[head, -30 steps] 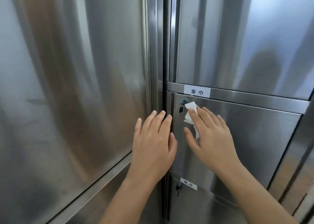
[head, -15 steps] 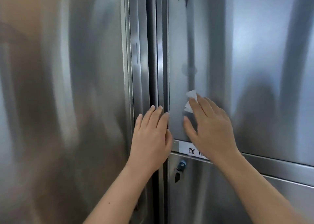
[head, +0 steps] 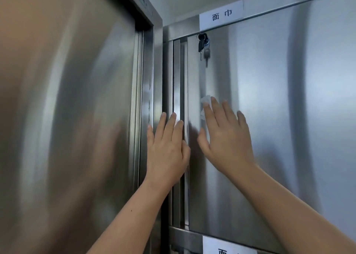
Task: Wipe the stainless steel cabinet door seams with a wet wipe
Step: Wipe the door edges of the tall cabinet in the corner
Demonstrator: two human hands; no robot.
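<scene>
A stainless steel cabinet door [head: 269,109] fills the right half of the view, with its vertical left seam [head: 183,99] beside it. My right hand [head: 225,138] lies flat on the door with straight fingers and presses a white wet wipe [head: 205,101] against the steel just right of the seam. Most of the wipe is hidden under my fingers. My left hand [head: 166,147] rests flat on the seam strip with straight fingers and holds nothing.
A bunch of keys [head: 202,43] hangs from the lock at the door's top left. White labels [head: 221,14] mark the bar above the door and the bar below [head: 229,248]. A large steel panel [head: 67,118] stands on the left.
Both hands have slid upward from the lower door onto the upper door, the right one carrying the wipe. The view has tilted up, so the top label and keys now show.
</scene>
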